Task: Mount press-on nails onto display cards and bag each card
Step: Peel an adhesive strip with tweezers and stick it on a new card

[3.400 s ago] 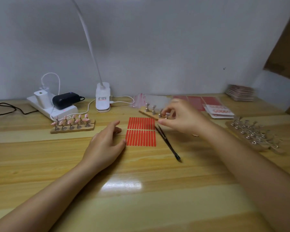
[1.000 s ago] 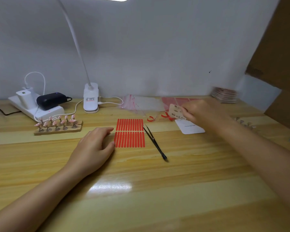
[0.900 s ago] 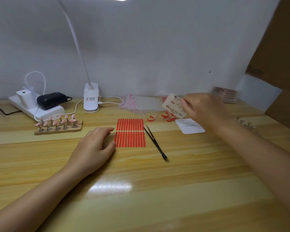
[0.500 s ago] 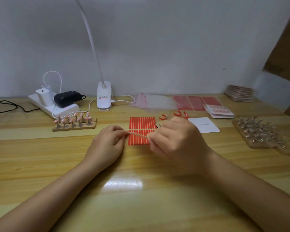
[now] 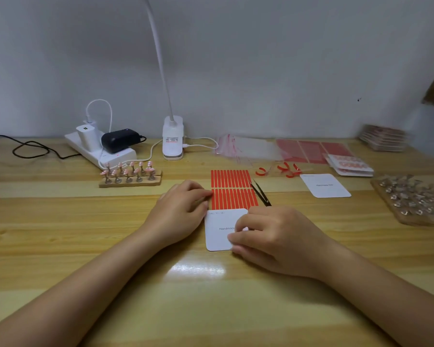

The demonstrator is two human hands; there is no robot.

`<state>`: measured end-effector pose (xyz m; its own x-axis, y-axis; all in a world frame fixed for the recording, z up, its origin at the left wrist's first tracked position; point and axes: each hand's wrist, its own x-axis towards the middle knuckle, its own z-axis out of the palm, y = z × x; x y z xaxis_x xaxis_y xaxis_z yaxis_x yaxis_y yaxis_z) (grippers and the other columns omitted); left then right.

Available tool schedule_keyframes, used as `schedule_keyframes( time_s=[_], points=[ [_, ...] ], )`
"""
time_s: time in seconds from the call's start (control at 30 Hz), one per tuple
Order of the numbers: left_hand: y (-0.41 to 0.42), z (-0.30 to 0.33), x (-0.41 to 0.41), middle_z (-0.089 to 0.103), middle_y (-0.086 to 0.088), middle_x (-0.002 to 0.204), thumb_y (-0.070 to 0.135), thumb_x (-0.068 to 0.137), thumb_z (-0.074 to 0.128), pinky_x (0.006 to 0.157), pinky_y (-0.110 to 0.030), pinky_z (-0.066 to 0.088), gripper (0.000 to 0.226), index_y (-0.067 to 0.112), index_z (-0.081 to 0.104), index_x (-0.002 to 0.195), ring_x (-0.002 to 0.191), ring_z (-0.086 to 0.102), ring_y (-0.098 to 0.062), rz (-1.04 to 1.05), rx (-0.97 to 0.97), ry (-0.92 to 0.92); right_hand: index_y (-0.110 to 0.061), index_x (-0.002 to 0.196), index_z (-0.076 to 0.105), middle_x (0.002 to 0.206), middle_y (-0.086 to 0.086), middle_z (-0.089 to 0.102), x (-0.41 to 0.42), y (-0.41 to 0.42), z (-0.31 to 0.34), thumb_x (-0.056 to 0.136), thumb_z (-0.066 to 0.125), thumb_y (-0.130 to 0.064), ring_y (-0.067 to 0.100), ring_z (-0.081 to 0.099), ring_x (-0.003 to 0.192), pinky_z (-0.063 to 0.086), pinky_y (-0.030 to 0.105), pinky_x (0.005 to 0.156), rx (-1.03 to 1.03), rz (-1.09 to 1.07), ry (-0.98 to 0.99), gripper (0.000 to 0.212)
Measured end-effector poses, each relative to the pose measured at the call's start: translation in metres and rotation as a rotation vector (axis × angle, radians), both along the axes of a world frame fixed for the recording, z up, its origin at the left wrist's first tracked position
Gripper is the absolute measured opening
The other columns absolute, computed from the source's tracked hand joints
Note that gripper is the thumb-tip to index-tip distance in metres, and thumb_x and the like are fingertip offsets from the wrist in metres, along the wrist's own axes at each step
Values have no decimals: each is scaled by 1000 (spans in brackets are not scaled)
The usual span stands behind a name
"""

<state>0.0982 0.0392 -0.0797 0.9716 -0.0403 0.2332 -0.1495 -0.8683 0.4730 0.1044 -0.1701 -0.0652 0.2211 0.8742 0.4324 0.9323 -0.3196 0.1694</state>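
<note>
Worktop (image 5: 60,246) is carrying 1 white display card (image 5: 219,231) lying flat, just below the red adhesive strip sheet (image 5: 232,189). Right hand (image 5: 273,239) is resting curled fingers on the card; left hand (image 5: 181,209) is touching the sheet's edge, fingers relaxed, gripping nothing. Card-setup step; next probably calls for peeling 1 strip, tweezers (image 5: 261,195) near.

Worktop (image 5: 60,234): varnished wood, glossy, lamp glare near front edge. Display card (image 5: 218,231): matt white paper. Tweezers (image 5: 259,194): dark metal. Bags (image 5: 246,149) at back edge: clear glossy plastic.
</note>
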Motion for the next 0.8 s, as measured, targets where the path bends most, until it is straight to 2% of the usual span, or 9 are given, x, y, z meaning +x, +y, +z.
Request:
schedule_keyframes(
  time_s=[0.13,0.23,0.27,0.33,0.5,0.57,0.63,0.73,0.8],
  points=[
    [-1,-1,-1,48,9,122,29,95,45,99,-31,32,36,25,52,130,116,42,-12,-8,39,-20,-14,77,73,72,-3,67,0,2,1,85,55,-32,15,58,60,45,28,50,193,-89,112,26],
    [-1,-2,-1,47,9,124,31,95,44,93,-26,28,36,27,50,131,116,40,-12,-7,68,-22,-22,84,66,63,-15,53,9,2,8,86,53,-35,1,42,54,34,23,49,469,-469,244,18],
    [-1,-3,-1,46,10,125,32,95,43,92,-25,27,36,27,50,131,116,40,-11,-5,71,-21,-25,95,62,64,-16,47,15,2,7,87,54,-38,2,41,56,31,22,50,446,-599,309,17],
    [-1,-2,-2,46,10,125,32,95,43,92,-25,27,37,27,50,131,116,40,-11,-5,70,-21,-28,115,51,69,-19,37,25,0,0,88,53,-43,3,42,66,31,24,57,304,-740,408,32],
    [-3,-1,-3,45,12,127,34,95,43,95,-27,27,39,28,47,133,118,37,-8,-22,79,-15,-30,130,43,62,-16,36,33,2,-4,94,48,-29,1,37,56,23,18,49,194,-632,567,37],
    [-3,-1,-3,44,12,128,34,95,43,95,-26,26,40,28,46,134,119,37,-7,-27,89,-18,-30,131,45,62,-19,35,34,0,-3,95,46,-24,-2,36,55,30,16,47,182,-598,549,36],
    [-3,-2,-3,44,11,129,34,95,43,95,-26,25,41,25,45,135,120,37,-7,-22,94,-22,-29,130,49,67,-24,40,33,-3,-4,96,45,-20,-2,41,56,37,9,56,241,-544,571,35],
    [-2,-2,-4,45,11,129,35,95,42,96,-27,26,41,23,46,135,120,37,-8,-19,91,-28,-25,112,63,69,-8,56,33,-7,-7,96,43,-13,8,44,48,35,14,46,556,-497,748,28],
    [-2,-3,-3,45,11,129,35,96,41,95,-27,25,41,23,47,134,120,37,-8,-19,91,-31,-19,99,67,61,-4,55,36,-9,-4,97,38,-9,8,42,48,36,14,45,933,-443,1095,30]
  ],
)
